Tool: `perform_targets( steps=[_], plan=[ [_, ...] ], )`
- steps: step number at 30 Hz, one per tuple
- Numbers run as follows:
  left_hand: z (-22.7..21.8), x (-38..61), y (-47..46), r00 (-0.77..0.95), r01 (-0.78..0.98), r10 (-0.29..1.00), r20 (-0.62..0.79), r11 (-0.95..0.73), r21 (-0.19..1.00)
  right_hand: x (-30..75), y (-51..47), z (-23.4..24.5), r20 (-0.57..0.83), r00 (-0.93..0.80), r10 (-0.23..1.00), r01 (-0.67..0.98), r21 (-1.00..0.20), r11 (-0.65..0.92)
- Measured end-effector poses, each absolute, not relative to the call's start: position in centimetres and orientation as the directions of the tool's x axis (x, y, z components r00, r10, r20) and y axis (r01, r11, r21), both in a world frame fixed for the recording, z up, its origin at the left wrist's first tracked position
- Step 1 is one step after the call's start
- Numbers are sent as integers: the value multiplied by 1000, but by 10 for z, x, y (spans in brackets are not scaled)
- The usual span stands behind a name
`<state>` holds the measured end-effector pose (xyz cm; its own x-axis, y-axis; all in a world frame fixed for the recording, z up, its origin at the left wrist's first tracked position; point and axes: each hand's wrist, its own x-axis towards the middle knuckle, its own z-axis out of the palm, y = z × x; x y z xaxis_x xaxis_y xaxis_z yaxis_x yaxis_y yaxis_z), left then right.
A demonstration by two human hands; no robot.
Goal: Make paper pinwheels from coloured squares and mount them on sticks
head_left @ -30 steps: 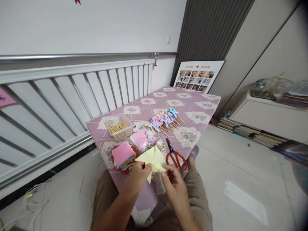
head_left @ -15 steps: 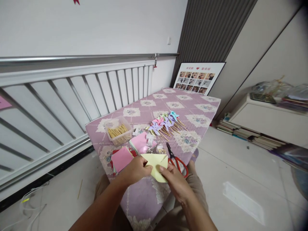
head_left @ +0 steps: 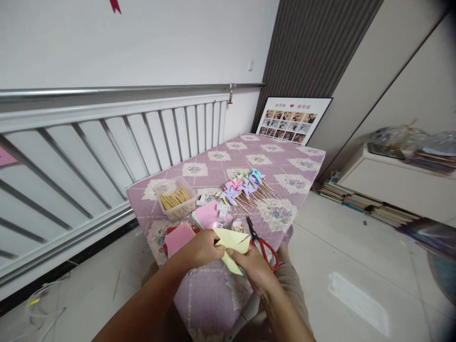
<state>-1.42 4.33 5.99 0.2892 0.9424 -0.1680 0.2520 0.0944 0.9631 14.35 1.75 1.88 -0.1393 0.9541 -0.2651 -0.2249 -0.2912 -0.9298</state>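
The left hand is closed, thumb against fingers, on the left side of the yellow paper — this is held above the near part of the cloth. The right hand is also closed on it, the thumb pressing near the middle. Just beside this hand lie the scissors; farther away lie pinwheels — and left of them, a box with sticks.
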Motion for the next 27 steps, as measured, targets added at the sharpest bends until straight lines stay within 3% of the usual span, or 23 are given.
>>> perform_targets(
  steps=[4,10,13,16,18,23,27],
  plan=[
    [60,-16,45,426,422,898,-106,-93,902,143,18,16,-262,-129,956,-198,-938,-284],
    [54,-18,49,387,458,913,-131,-67,886,138,19,2,-236,-17,971,-185,-954,-235],
    [52,-18,48,290,320,955,-64,-34,947,135,22,-5,-225,70,972,-220,-954,-205],
    [50,-17,37,-57,114,998,23,-16,993,132,25,-11,-219,148,964,-249,-952,-178],
    [43,-14,23,-222,39,975,-11,20,999,130,27,-15,-215,193,957,-286,-946,-155],
    [9,7,-9,-120,-105,968,-219,207,973,124,27,-19,-210,250,945,-362,-926,-110],
    [-1,23,-6,-57,-376,939,-340,296,878,118,24,-22,-206,227,952,-371,-922,-111]
  ],
)
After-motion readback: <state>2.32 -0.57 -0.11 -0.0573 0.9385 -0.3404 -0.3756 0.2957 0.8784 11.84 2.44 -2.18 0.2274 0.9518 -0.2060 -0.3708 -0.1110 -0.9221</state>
